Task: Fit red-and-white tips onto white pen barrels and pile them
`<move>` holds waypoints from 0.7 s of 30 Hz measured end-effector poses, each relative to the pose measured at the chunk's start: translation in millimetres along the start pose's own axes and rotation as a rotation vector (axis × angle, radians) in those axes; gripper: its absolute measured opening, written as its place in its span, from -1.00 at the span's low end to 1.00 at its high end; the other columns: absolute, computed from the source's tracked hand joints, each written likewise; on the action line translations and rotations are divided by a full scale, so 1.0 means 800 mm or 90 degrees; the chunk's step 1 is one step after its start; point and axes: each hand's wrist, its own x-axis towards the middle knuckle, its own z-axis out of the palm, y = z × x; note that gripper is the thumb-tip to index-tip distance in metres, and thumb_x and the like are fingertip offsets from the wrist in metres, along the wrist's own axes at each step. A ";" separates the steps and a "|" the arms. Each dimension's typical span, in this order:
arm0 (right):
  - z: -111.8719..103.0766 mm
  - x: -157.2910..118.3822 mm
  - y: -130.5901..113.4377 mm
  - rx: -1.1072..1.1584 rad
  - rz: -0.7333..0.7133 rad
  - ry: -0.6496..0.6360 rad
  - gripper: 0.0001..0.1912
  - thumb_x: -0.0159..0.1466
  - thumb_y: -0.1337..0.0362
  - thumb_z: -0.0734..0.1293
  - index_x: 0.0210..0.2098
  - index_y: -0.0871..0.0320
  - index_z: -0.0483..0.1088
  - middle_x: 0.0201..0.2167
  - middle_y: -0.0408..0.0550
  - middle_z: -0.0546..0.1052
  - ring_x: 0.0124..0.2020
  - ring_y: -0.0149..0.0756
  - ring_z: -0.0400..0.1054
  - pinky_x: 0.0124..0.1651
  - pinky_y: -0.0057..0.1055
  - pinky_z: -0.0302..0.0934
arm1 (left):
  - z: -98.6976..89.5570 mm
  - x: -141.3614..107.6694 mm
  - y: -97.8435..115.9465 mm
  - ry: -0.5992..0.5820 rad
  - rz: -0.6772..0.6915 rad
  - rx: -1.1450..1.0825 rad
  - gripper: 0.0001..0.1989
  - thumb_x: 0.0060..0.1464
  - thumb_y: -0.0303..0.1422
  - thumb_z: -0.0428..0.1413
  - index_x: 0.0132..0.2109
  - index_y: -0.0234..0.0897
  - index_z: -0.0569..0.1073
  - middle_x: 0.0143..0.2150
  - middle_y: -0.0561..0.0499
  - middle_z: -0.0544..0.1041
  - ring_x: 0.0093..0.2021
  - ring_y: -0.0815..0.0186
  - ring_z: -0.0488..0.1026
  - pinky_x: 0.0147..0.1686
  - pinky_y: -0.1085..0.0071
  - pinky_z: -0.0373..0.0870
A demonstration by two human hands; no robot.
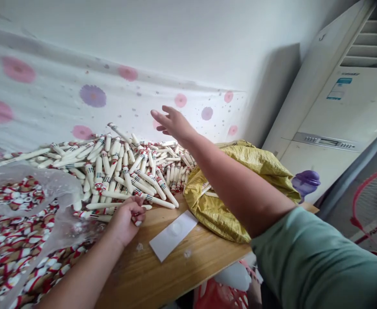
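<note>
A large heap of white multicolour pens (129,176) with red ends and dark slider marks lies on the wooden table (137,274). My left hand (129,219) is at the heap's front edge, its fingers curled in. What those fingers hold, if anything, is too small to make out. My right hand (174,124) is raised over the back of the heap, fingers apart, holding nothing. One pen (118,131) tilts above the heap's top, left of my right hand; I cannot tell if it touches the others.
At the left, a clear plastic bag (62,189) holds many small red, white and brown pieces (11,240). A white card (174,235) with a round clear piece lies in front. A yellow woven sack (256,159) sits right. Beyond are an air conditioner (330,120) and a fan (375,206).
</note>
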 end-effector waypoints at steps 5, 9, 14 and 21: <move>-0.093 -0.132 0.023 -0.270 0.052 -0.317 -0.80 0.24 0.29 0.31 -0.22 0.26 0.52 -0.37 -0.10 0.57 -0.38 -0.45 0.44 -0.25 -0.47 0.33 | 0.004 -0.006 -0.003 -0.015 -0.035 0.004 -0.67 -0.47 -0.72 0.01 -0.47 -0.31 0.20 -0.52 0.15 0.24 -0.62 0.56 0.16 -0.70 0.64 -0.01; -0.156 -0.240 0.091 -0.579 0.228 -0.449 -0.75 0.14 0.48 0.29 -0.28 0.17 0.57 -0.28 -0.05 0.61 -0.29 -0.31 0.46 -0.17 -0.41 0.28 | 0.010 -0.010 -0.004 -0.061 -0.075 0.038 -0.83 0.00 -0.48 0.15 -0.37 -0.29 0.25 -0.50 0.14 0.24 -0.63 0.57 0.10 -0.70 0.66 -0.08; -0.169 -0.303 0.145 -0.788 0.318 -0.460 -0.54 0.04 0.48 0.31 -0.06 0.13 0.50 -0.08 0.05 0.56 -0.08 -0.11 0.44 -0.14 -0.37 0.27 | 0.006 -0.007 -0.010 -0.113 -0.064 0.214 -0.64 0.08 -0.08 0.16 -0.35 -0.23 0.21 -0.58 0.23 0.10 -0.67 0.58 -0.10 -0.70 0.62 -0.20; -0.162 -0.309 0.158 -0.831 0.351 -0.398 -0.70 0.24 0.32 0.25 -0.06 0.22 0.47 -0.10 0.21 0.54 -0.07 -0.03 0.43 -0.11 -0.30 0.28 | 0.004 -0.013 -0.009 -0.162 -0.013 0.293 -0.64 -0.01 -0.11 0.22 -0.15 -0.23 0.37 -0.47 0.20 0.19 -0.62 0.57 0.01 -0.68 0.63 -0.08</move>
